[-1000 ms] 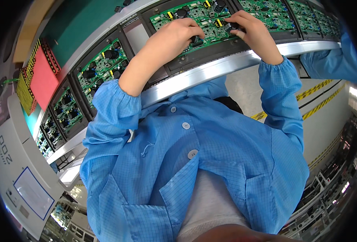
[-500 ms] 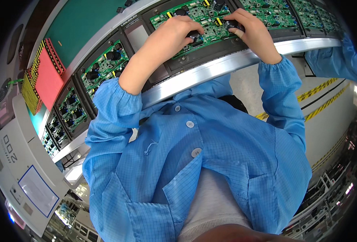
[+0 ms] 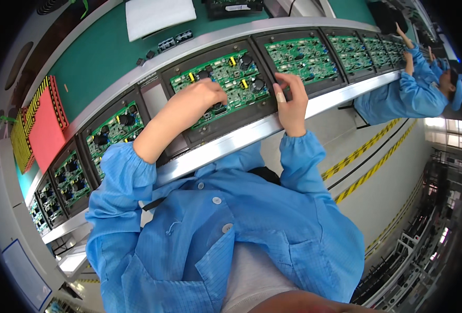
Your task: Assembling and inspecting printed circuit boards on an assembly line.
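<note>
A green circuit board lies in a dark carrier frame in front of me. It bears black round components and small yellow parts. My left hand reaches over the board's left part, fingers curled down around a black component that they partly hide. My right hand is off the board, above the carrier's right edge. Its thumb and fingers are apart with nothing between them, and a pale band wraps one digit. The round component at the board's right side is uncovered.
More boards in carriers run along the line, including one to the right and one to the left. A metal rail edges the near side. Beyond lie black parts, white foam and a red sheet. A co-worker works at far right.
My right hand has let go of the round component on the right and drawn away rightward. My left hand stays at its component. The view has swung, bringing the co-worker in.
</note>
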Demonstrator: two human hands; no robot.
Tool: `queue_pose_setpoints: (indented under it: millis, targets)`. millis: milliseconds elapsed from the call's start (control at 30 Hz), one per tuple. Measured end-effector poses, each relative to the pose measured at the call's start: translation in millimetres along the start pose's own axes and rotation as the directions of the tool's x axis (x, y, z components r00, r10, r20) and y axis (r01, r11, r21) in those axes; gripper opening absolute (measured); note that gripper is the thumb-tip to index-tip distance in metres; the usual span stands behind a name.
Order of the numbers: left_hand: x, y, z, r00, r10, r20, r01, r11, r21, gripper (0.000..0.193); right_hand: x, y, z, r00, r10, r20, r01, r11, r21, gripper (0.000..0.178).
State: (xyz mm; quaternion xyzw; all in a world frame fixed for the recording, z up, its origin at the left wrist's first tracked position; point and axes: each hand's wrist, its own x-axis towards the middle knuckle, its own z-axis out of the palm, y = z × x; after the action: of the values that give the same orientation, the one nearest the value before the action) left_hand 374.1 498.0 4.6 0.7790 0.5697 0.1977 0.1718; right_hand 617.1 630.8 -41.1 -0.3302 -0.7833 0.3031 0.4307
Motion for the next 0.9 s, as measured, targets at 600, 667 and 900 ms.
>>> queue_pose_setpoints:
  millis: [600,667,900]
  targets:
    - [13,-11,-9,0.985,0.073,0.156,-0.077,0.997,0.022,0.032,5,6,3,0.997,-0.082,-0.015,0.080,0.991,-0.103,0.016]
    - [13,-14,-7,0.980,0.167,0.111,-0.171,0.985,0.026,0.027,3,8,2,0.991,-0.132,-0.008,0.129,0.978,-0.162,0.015]
    - [7,-5,-3,0.992,0.084,0.091,-0.091,0.993,0.069,0.033,3,19,6,0.986,-0.168,-0.022,0.155,0.946,-0.283,0.012]
